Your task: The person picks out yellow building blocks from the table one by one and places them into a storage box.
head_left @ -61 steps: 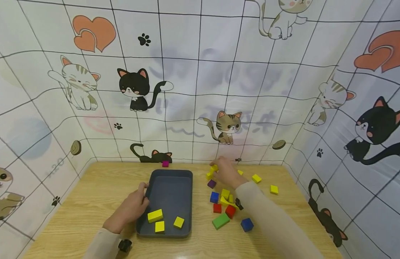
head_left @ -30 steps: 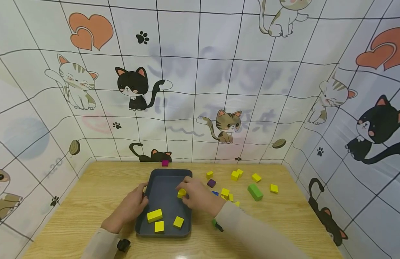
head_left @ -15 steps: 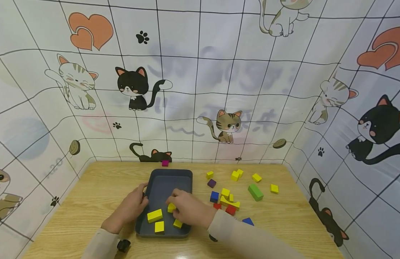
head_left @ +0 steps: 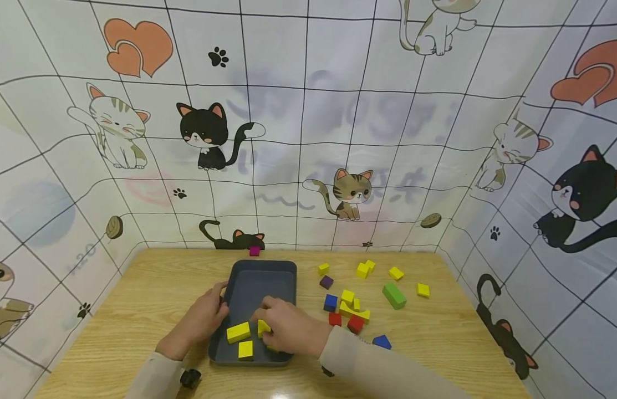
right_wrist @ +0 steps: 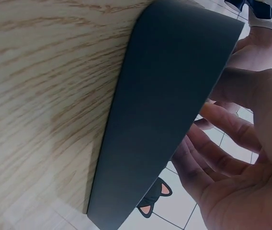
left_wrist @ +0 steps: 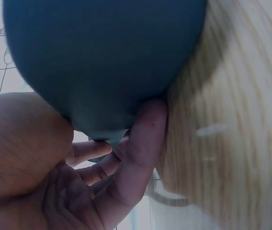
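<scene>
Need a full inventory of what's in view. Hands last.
Tray: 1, dark grey, on the table
Tray blocks: 4, yellow, near end of tray; one mostly hidden
Loose yellow blocks: about 8, yellow, right of tray; some overlap
Red blocks: 2, red, right of tray
Blue blocks: 2, blue, right of tray
Green block: 1 in head view, green, right of tray
Purple block: 1, dark purple, right of tray
Magenta block: 1, magenta, table's back edge
Table: 1, light wood, under everything
Wall: white, cat print, around table
Wrist devices: 2, black, at the sleeves
Sleeves: 2, beige, both forearms
Left grip: 1, bare, on tray's left rim
Right grip: 1, bare, at a tray block
</scene>
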`<act>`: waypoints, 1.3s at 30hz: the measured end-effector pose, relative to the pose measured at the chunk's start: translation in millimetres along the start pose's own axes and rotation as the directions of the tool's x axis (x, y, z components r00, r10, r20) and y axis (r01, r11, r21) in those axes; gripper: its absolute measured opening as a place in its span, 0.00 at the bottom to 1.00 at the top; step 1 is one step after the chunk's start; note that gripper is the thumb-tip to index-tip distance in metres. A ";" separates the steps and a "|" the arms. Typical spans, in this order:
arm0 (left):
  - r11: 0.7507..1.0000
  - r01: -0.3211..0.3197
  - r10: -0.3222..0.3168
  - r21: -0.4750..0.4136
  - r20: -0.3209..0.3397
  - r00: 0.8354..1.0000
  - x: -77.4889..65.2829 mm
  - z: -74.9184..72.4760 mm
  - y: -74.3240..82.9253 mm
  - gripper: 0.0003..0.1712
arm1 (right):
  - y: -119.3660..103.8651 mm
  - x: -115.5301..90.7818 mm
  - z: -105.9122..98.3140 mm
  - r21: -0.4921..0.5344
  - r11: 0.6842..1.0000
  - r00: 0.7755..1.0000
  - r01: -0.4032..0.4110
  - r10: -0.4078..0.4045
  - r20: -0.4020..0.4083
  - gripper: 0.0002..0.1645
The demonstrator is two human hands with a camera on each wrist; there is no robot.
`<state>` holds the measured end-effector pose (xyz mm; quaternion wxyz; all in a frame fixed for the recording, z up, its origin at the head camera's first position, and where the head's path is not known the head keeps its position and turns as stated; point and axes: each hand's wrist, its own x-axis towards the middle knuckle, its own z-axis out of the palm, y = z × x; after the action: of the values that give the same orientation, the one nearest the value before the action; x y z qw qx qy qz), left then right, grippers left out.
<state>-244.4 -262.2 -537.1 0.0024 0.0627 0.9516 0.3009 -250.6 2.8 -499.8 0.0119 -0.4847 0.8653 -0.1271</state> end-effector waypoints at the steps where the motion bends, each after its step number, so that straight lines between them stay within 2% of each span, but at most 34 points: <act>1: 1.000 -0.001 0.001 0.001 0.000 1.000 -0.1 0.0 0.0 0.35 | -0.1 -0.3 -0.6 0.006 1.000 1.000 -0.001 0.001 -0.002 0.23; 9: 1.000 -0.009 0.009 0.005 -0.007 1.000 0.5 1.2 -1.2 0.35 | 1.9 -2.0 -5.8 0.011 0.999 0.999 -0.036 0.036 -0.011 0.22; 17: 1.000 -0.012 0.012 0.001 -0.009 1.000 1.5 2.7 -1.5 0.35 | 9.0 -3.8 -7.5 -0.059 0.994 0.995 -0.093 0.090 -0.051 0.23; 26: 1.000 -0.006 0.006 0.010 -0.010 1.000 0.7 2.9 -1.1 0.35 | 22.1 -8.5 -12.8 -0.073 0.987 0.986 -0.141 0.133 -0.097 0.27; 32: 1.000 -0.004 0.004 0.017 -0.012 1.000 0.2 2.9 -0.4 0.35 | 38.5 -12.3 -11.4 -0.082 0.978 0.973 -0.190 0.176 -0.148 0.33; 39: 1.000 -0.006 0.007 0.027 -0.020 1.000 0.0 3.0 1.2 0.34 | 59.0 -13.6 -16.0 -0.088 0.952 0.944 -0.292 0.272 -0.189 0.38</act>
<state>-244.1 -259.5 -538.8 -0.0089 0.0629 0.9554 0.2884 -295.0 46.9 -499.4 -0.0738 -0.3428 0.9293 -0.1160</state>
